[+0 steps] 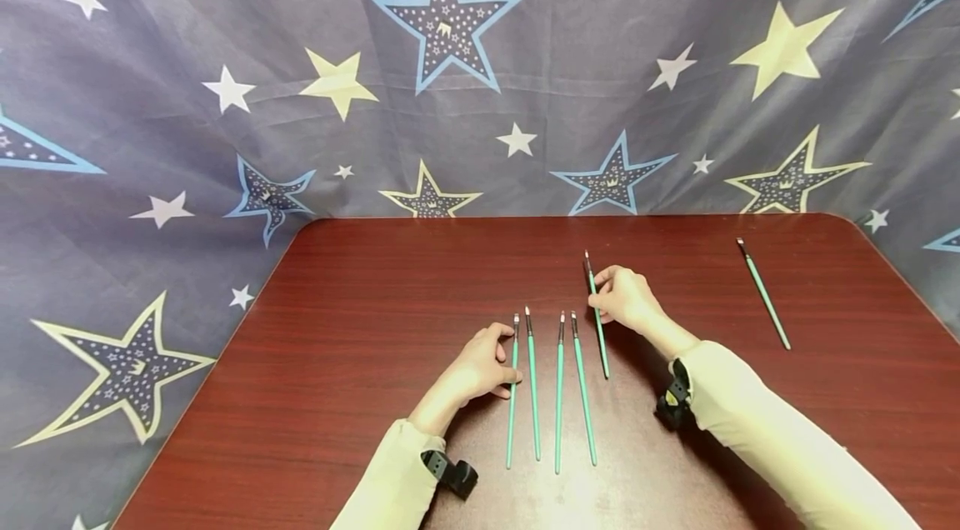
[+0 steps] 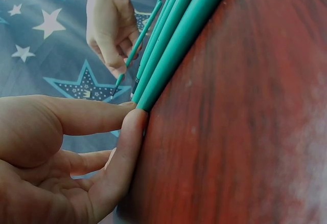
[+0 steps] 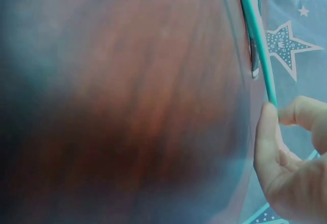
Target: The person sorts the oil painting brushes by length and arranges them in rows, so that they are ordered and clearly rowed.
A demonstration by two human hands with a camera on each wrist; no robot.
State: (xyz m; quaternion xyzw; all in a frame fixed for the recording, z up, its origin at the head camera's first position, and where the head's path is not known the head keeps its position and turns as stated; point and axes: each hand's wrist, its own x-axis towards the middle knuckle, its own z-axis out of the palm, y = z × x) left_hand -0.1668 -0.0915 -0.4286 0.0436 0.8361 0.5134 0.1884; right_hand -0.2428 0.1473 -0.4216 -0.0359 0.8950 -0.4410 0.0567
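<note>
Pinching the leftmost brush [image 1: 514, 353] on the bench [image 1: 360, 288], the left grip [image 1: 480, 365], seen from the head, sat near three loose brushes [image 1: 559, 397] that a careless nudge might have rolled; the right grip [image 1: 626, 297], reaching farther out, pinched a tilted brush [image 1: 601, 340]. From the left wrist, bent fingertips [image 2: 134, 121] met at the brush; from the right wrist, likewise

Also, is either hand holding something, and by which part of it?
The right hand pinches a paintbrush by its handle, nearer the bristle end. The left hand seems to pinch the leftmost paintbrush by its handle.
</note>
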